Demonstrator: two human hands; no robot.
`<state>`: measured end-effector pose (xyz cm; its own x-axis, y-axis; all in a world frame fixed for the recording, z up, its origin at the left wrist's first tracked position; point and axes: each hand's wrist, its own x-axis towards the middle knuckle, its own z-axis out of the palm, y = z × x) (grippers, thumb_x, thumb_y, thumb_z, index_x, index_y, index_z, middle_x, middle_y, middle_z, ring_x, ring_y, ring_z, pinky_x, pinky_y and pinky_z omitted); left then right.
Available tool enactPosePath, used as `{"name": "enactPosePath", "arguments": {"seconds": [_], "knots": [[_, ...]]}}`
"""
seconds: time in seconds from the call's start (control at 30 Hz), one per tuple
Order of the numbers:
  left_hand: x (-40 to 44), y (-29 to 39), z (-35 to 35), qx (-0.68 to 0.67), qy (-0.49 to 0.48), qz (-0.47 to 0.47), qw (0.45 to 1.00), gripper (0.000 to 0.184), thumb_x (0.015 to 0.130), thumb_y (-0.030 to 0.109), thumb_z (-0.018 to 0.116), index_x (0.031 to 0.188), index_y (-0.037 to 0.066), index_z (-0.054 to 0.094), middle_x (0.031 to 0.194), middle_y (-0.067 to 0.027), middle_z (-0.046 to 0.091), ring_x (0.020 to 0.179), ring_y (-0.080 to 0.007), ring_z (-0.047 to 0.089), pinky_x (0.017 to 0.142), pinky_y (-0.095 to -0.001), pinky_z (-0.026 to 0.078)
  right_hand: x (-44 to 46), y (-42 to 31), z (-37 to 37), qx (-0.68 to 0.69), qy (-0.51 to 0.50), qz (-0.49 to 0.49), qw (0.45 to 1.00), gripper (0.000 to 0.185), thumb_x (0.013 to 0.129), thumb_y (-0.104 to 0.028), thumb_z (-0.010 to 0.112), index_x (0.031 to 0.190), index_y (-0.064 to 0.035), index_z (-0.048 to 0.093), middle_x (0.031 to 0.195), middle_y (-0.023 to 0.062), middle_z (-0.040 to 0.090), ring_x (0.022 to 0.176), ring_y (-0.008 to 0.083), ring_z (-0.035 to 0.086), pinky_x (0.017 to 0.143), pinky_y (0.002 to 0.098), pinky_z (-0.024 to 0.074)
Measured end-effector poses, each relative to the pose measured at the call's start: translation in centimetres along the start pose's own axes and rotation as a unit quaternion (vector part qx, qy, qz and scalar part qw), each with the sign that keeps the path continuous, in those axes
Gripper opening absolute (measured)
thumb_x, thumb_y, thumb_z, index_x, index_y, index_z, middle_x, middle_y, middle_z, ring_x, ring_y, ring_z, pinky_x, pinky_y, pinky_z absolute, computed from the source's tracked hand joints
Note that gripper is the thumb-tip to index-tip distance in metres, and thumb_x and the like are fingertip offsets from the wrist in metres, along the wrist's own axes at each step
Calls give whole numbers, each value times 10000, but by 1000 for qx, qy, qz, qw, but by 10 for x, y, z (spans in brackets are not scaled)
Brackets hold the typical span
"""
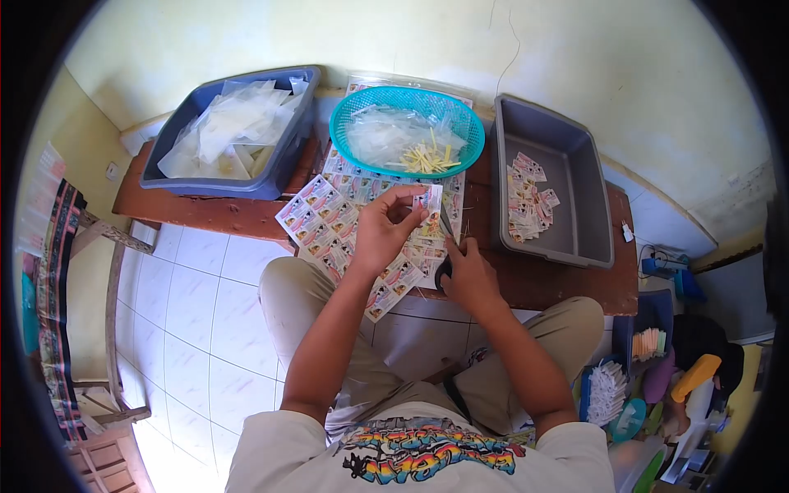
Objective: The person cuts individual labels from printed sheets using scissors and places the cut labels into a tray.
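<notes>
My left hand (388, 228) pinches a small printed label (428, 200) upright between thumb and fingers. Close beside it, my right hand (470, 278) grips a pair of scissors (445, 223), whose blades point up along the label's right side. Whether the blades touch the paper, I cannot tell. Beneath both hands lie printed label sheets (322, 215), overlapping on the bench and hanging past its front edge. Several cut labels (527, 200) rest in the left part of a grey tub (567, 164) on the right.
A teal basket (335, 135) with clear plastic bags and yellow strips stands at the bench's back. At left, a blue-grey tub (283, 160) holds translucent bags (230, 131). The wooden bench (197, 215) runs along the wall. Another person (699, 370) is at lower right.
</notes>
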<state>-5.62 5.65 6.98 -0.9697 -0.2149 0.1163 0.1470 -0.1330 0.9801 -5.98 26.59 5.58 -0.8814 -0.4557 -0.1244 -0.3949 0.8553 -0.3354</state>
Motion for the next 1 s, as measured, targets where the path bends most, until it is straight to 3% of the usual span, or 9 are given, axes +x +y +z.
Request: {"name": "enactPosePath", "arguments": {"seconds": [0.27, 0.37, 0.47, 0.53, 0.67, 0.73, 0.77, 0.83, 1.0], "knots": [[-1, -3, 5, 33, 6, 20, 999, 282, 973, -3, 734, 1253, 29, 714, 992, -50, 759, 873, -71, 680, 785, -251, 563, -11, -3, -12, -20, -6, 10, 1000, 743, 843, -247, 817, 1516, -108, 535, 1314, 152, 556, 1097, 380, 688, 921, 506, 576], [-3, -5, 8, 26, 7, 35, 999, 252, 984, 7, 719, 1234, 29, 726, 966, -43, 760, 866, -73, 679, 784, -259, 563, -18, 1, -25, 0, 44, -11, 999, 627, 873, -237, 804, 1451, -98, 605, 1239, 154, 614, 1034, 364, 706, 898, 480, 580], [-3, 0, 12, 66, -16, 44, 997, 235, 994, 11, 702, 1226, 26, 735, 956, -39, 763, 869, -69, 678, 784, -260, 564, -19, 6, -48, 117, 90, -36, 988, 484, 906, -154, 765, 1372, -66, 665, 1176, 165, 663, 948, 345, 717, 853, 434, 586], [-2, 6, 16, 111, -67, 24, 991, 227, 1017, 31, 692, 1242, 17, 724, 1110, -51, 764, 974, -78, 681, 870, -271, 562, -20, 6, -74, 227, 149, -96, 958, 369, 947, -80, 683, 1313, -38, 702, 1061, 187, 698, 903, 334, 725, 866, 414, 591], [10, 24, 34, 133, -153, 14, 979, 229, 1018, 39, 689, 1242, 14, 730, 1125, -58, 767, 993, -88, 685, 900, -286, 563, -12, 28, -101, 274, 191, -88, 939, 377, 978, -43, 642, 1353, -32, 682, 1051, 156, 726, 881, 267, 734, 819, 360, 596], [20, 30, 45, 125, -212, 76, 966, 233, 1018, 27, 677, 1244, 12, 733, 1134, -59, 765, 1023, -105, 688, 931, -300, 561, -4, 43, -109, 407, 84, -25, 909, 365, 1009, -73, 646, 1370, -33, 677, 1031, 106, 753, 872, 175, 734, 779, 324, 605], [26, 35, 53, 129, -221, 81, 963, 233, 1018, 27, 677, 1244, 12, 733, 1134, -59, 765, 1023, -105, 688, 931, -300, 561, 0, 48, -116, 410, 94, -25, 907, 365, 1009, -73, 646, 1370, -33, 677, 1031, 106, 753, 872, 175, 734, 779, 324, 605], [37, 42, 70, 124, -249, 92, 956, 223, 1018, 18, 668, 1230, 7, 736, 1143, -60, 764, 1052, -120, 688, 955, -314, 557, 7, 59, -131, 413, 9, -15, 911, 363, 1012, -110, 687, 1364, -23, 685, 969, 77, 765, 836, 111, 721, 747, 290, 609], [69, 40, 106, 142, -265, 72, 951, 259, 1029, 34, 668, 1285, 8, 698, 1147, -80, 755, 1058, -125, 690, 944, -305, 560, 30, 98, -148, 433, 27, -5, 901, 316, 995, -138, 732, 1265, 26, 717, 905, 73, 766, 771, 103, 718, 718, 274, 607]]}}
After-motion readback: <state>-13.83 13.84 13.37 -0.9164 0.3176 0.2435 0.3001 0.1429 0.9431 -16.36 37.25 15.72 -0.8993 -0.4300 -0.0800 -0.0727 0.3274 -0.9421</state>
